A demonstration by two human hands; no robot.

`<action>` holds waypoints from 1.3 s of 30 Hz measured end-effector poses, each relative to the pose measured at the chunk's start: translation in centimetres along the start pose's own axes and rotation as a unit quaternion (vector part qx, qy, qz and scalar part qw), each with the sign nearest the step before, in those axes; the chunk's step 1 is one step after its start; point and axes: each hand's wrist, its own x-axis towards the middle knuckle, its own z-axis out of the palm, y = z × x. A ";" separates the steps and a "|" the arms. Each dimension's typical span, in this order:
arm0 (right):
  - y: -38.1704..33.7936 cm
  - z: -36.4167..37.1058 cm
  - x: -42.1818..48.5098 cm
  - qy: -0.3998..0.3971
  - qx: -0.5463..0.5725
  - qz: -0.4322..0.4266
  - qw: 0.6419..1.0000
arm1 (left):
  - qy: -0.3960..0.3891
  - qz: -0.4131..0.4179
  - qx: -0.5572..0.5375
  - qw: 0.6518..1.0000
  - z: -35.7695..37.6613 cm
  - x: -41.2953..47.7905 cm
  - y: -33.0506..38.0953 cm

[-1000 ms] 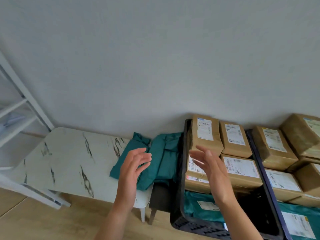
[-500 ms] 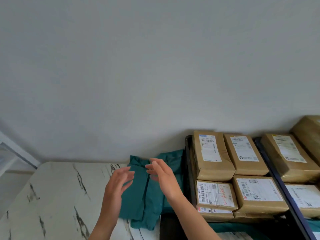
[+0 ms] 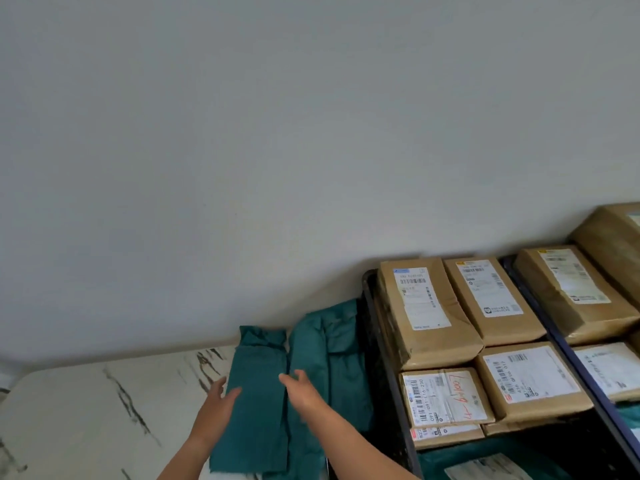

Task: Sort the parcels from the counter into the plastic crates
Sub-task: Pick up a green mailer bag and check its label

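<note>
Two bare hands met a flat teal plastic mailer parcel lying on the white, dark-veined marble-look desk.
The left hand lay against the parcel's left edge with straight fingers, its grip open and holding nothing. The right hand sat at the parcel's right edge with loosely bent fingers, and whether its grip pinched the plastic could not be told from this angle. A second, crumpled teal mailer parcel lay just right of the first, touching it, against the left wall of the black plastic crate. That crate held stacked brown paper-wrapped parcels with white labels. Further right stood a dark blue-rimmed crate with similar brown parcels inside it.
</note>
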 end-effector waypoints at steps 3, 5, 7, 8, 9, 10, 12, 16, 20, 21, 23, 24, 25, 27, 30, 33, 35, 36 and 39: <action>2.1 1.3 1.4 0.019 -0.023 -0.001 1.000 | -0.064 -0.048 -0.026 0.996 -0.5 2.6 -2.5; 3.2 2.7 2.1 0.039 -0.029 0.001 0.999 | -0.099 -0.047 -0.027 0.994 -0.7 4.3 -4.5; 3.7 4.4 2.3 0.060 -0.039 0.011 0.997 | -0.094 -0.041 -0.006 0.995 -1.1 6.3 -6.8; 4.0 5.3 2.3 0.070 -0.044 0.013 0.997 | -0.090 -0.044 0.007 0.995 -1.3 7.9 -8.4; 4.3 6.2 2.2 0.079 -0.051 0.017 0.995 | -0.089 -0.047 0.018 0.995 -1.6 8.8 -9.2; 4.7 7.1 2.1 0.089 -0.064 0.021 0.994 | -0.094 -0.055 0.023 0.994 -2.0 9.5 -10.0; 5.4 8.7 2.3 0.108 -0.093 0.030 0.989 | -0.113 -0.066 0.018 0.991 -3.6 8.4 -9.6; 6.4 10.9 2.7 0.132 -0.108 0.054 0.984 | -0.148 -0.060 0.012 0.987 -6.1 7.7 -10.7; 6.5 11.9 2.6 0.143 -0.133 0.059 0.979 | -0.148 -0.050 -0.005 0.988 -7.2 7.7 -12.4; 6.6 11.9 2.7 0.146 -0.133 0.060 0.978 | -0.126 -0.034 0.009 0.991 -7.1 7.5 -12.2; 6.3 11.9 2.5 0.151 -0.139 0.058 0.977 | -0.073 0.010 0.070 0.995 -7.4 6.8 -11.4; 6.1 11.9 2.4 0.154 -0.147 0.053 0.976 | -0.044 0.026 0.096 0.994 -7.7 6.4 -11.1; 6.0 11.8 2.3 0.160 -0.155 0.048 0.974 | -0.018 0.038 0.116 0.992 -8.1 6.2 -11.0; 5.8 11.6 1.9 0.175 -0.171 0.041 0.969 | 0.034 0.049 0.152 0.987 -8.8 6.2 -11.5; 6.2 11.2 1.3 0.166 -0.196 0.028 0.966 | 0.083 0.071 0.204 0.973 -9.8 5.6 -11.8; 6.5 10.7 0.3 0.145 -0.220 0.023 0.964 | 0.098 0.103 0.282 0.949 -10.5 4.6 -11.5; 6.7 10.3 -0.4 0.133 -0.235 0.020 0.963 | 0.103 0.123 0.315 0.936 -10.8 4.0 -11.1; 6.8 10.0 -0.6 0.129 -0.238 0.020 0.962 | 0.107 0.135 0.314 0.934 -10.9 3.7 -10.7; 6.7 9.5 -1.5 0.127 -0.227 0.016 0.965 | 0.089 0.169 0.268 0.944 -10.8 2.5 -8.9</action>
